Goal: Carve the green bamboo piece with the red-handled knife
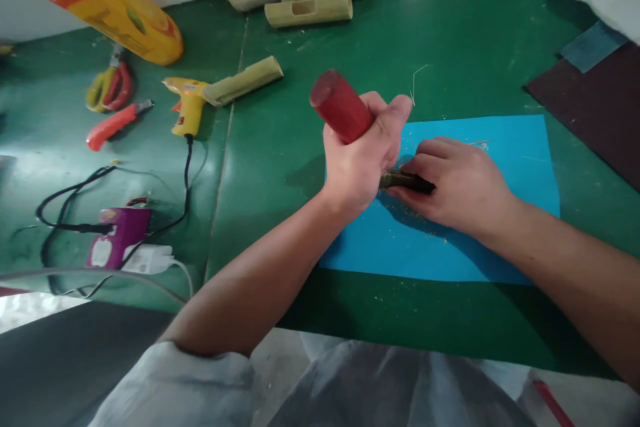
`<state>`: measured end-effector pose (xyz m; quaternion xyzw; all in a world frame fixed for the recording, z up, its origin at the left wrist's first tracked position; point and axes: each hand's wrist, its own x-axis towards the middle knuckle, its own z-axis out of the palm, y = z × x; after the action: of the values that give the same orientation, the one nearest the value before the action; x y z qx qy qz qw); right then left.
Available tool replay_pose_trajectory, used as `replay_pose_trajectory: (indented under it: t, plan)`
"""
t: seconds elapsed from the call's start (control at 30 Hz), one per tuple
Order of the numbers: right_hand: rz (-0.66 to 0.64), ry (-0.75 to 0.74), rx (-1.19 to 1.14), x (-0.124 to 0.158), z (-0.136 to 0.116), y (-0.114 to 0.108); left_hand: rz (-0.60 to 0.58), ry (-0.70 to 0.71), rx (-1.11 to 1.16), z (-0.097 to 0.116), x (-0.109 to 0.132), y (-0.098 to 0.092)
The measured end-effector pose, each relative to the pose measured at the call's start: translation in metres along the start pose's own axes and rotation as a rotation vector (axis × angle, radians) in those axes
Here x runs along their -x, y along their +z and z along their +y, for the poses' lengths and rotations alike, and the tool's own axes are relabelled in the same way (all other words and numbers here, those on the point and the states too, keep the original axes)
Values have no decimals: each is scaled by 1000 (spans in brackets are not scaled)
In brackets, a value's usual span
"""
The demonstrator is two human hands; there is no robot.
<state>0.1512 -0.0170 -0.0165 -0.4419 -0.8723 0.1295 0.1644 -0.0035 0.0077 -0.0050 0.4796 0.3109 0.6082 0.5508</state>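
- left hand (360, 153): fingers curled in a fist around a red cylinder (343, 107), its blunt end jutting up past the hand, tilted toward the upper left; lower end hidden.
- right hand (455, 180): fingers closed on a dark, narrow piece (407, 180), brownish and slightly glossy, set just beside the left hand; its far end is covered, so whether it joins the red cylinder cannot be told.
- both held things sit over a blue sheet (370, 250) lying on a green table (450, 47); pale crumbs and thin slivers scattered on the sheet.
- back of table: bamboo tubes (330, 8) lying side by side, rectangular openings cut in their walls.
- left of the hands: a yellow glue gun (189, 107) on its side, a short bamboo piece (247, 80) at its rear.
- farther left: a red-handled cutter (113, 128), scissors (111, 85) with yellow and red grips, a red and yellow can (135, 23) behind.
- nearer the person, left: purple block (125, 230) with black cord, white plug (150, 258) beside it.
- right edge: dark maroon sheet (595, 107), flat.
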Motion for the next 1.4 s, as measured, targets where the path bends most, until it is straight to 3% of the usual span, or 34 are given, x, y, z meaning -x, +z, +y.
replay_pose_trajectory:
  t: [0.13, 0.33, 0.73, 1.1, 1.3, 1.4]
  plan:
    - [20, -6, -2, 2, 0, 0, -67, -131, 76, 8, -1, -2]
    - [18, 14, 5, 1, -1, -1, 148, 23, 42, 3, 1, 3]
    - [48, -24, -14, 1, 2, 2, 100, 38, -89, -7, 8, 2]
    - [52, -14, 7, 5, -1, 5, -11, -233, 38, 13, -3, -3]
    - [77, -15, 5, 4, 1, 6, 148, -58, -7, 3, 1, 4]
    - [66, -14, 6, 3, 0, 5, 171, -44, -30, -1, 2, 5]
